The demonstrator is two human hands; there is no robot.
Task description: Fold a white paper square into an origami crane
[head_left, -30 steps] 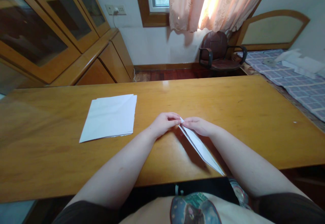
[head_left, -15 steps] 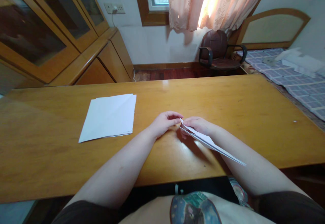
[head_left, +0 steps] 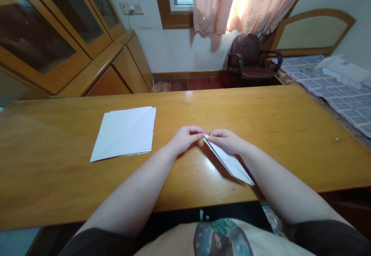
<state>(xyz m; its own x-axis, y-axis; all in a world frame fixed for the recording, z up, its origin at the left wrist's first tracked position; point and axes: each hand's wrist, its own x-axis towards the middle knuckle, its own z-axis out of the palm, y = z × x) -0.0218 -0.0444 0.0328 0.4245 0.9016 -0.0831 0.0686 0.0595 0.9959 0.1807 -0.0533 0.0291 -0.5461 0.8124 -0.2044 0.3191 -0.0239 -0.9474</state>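
Note:
A folded sheet of white paper (head_left: 228, 159), narrow and layered, is held slanting above the table, its near end pointing toward my right forearm. My right hand (head_left: 227, 140) is closed on its upper end, thumb on top and the other fingers partly hidden. At the far tip, my left hand (head_left: 189, 138) pinches the paper's corner between thumb and fingers. To the left, a stack of white paper sheets (head_left: 124, 134) lies flat on the wooden table (head_left: 179, 109), apart from both hands.
Beyond the table's far edge are a brown armchair (head_left: 246, 57) and a bed (head_left: 333, 82) with a checked cover. A wooden cabinet (head_left: 87, 62) with glass doors stands at the left. A small white scrap (head_left: 336, 139) lies near the table's right side.
The folded paper has turned so that more of its flat face shows, and its near end has swung left. Both hands stay in nearly the same place, still holding it.

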